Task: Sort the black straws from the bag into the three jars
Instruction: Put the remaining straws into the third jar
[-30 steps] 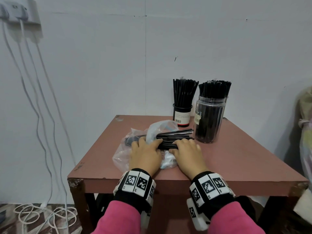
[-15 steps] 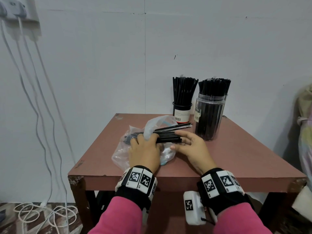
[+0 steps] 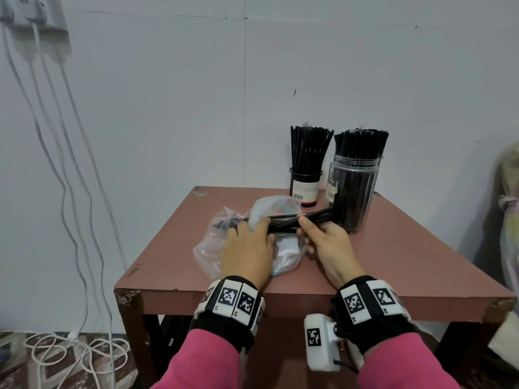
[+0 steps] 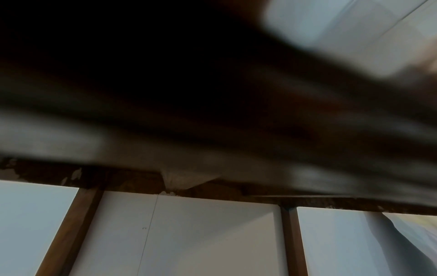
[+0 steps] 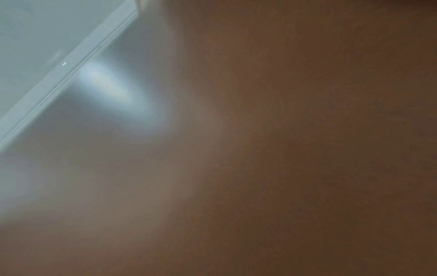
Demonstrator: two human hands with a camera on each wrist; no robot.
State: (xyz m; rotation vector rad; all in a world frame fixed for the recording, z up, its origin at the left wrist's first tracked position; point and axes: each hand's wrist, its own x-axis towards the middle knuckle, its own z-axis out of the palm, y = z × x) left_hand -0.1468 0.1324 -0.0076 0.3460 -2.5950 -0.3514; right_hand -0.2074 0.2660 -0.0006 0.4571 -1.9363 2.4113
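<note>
Head view shows our two hands on the table, and we use the big clear jar as our marker. Our right hand is just in front of the big clear jar, a little to its left. Its fingers and thumb curl round a bunch of black straws and hold it. The bunch lies almost flat, and its far end reaches the bottom of the big clear jar. We cannot tell if it touches the jar.

Our left hand is farther left of the jar. Its fingers bend over the clear plastic bag and the other end of the bunch, and it grips them there. The bag is crumpled on the table, left of the jar and in front of it. A few straw ends show inside it on the far left side.

The big clear jar is packed with black straws standing up. Just to its left, a bit farther back, stands a small dark jar with a white label. It is full of upright straws too. We see only these two jars.

Both wrist views are too blurry and dark to show our fingers.

White cables hang down the wall, far left of the jar.
</note>
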